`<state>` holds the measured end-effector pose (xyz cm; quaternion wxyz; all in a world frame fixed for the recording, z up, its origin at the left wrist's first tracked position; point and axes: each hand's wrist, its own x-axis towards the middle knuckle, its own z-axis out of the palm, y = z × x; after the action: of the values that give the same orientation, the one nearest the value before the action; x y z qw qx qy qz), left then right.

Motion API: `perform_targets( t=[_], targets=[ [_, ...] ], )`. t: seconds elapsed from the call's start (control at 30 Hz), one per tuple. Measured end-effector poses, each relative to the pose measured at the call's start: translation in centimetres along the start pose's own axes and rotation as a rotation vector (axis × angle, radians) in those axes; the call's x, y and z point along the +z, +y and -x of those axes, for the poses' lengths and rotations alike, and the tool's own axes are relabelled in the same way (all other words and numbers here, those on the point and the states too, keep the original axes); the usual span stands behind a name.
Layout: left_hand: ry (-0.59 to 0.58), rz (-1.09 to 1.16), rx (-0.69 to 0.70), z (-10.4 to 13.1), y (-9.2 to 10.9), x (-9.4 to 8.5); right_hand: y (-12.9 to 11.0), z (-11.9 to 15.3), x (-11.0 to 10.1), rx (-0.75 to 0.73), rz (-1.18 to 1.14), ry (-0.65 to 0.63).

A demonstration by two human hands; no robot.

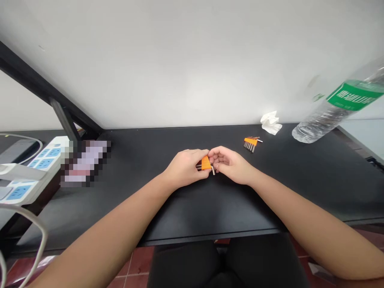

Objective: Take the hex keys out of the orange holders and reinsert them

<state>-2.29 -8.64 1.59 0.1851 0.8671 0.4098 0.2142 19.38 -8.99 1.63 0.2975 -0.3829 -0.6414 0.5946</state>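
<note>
My left hand [190, 166] is closed round an orange hex key holder [206, 163], with thumb below and fingers above. Metal shafts show between its thumb and fingers, left of the orange plastic. A silver hex key [213, 170] sticks out on the right side, its short bent end pointing down. My right hand [229, 163] is curled close against that side, its thumb and fingertips at the hex key; the exact contact is partly hidden. Farther back to the right, a second orange hex key holder [251, 141] with several keys in it lies on the black table [216, 216].
A crumpled white tissue [271, 122] and a tilted plastic bottle [327, 110] with a green label stand near the wall. Power strips [39, 168] and a white cable [42, 240] are at the left, beside a pixelated object [87, 162]. The table's front edge [210, 239] runs before my legs.
</note>
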Motion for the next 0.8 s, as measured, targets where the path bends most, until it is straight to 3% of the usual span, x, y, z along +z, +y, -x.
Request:
perform_targets(
  t=[0.2, 0.5, 0.67, 0.8],
  targets=[
    [0.092, 0.037, -0.039, 0.3, -0.8, 0.7, -0.3, 0.1, -0.6, 0.076, 0.196, -0.023],
    [0.09, 0.235, -0.125, 0.3, -0.9, 0.6, -0.9, 0.4, -1.2, -0.175, 0.682, -0.088],
    [0.058, 0.223, -0.169, 0.2, -1.1, 0.5, -1.0, 0.7, -2.9, -0.032, 0.98, -0.012],
    [0.015, 0.223, -0.19, 0.2, -1.3, 0.6, -0.9, 0.6, -2.9, 0.067, 1.113, -0.013]
  ],
)
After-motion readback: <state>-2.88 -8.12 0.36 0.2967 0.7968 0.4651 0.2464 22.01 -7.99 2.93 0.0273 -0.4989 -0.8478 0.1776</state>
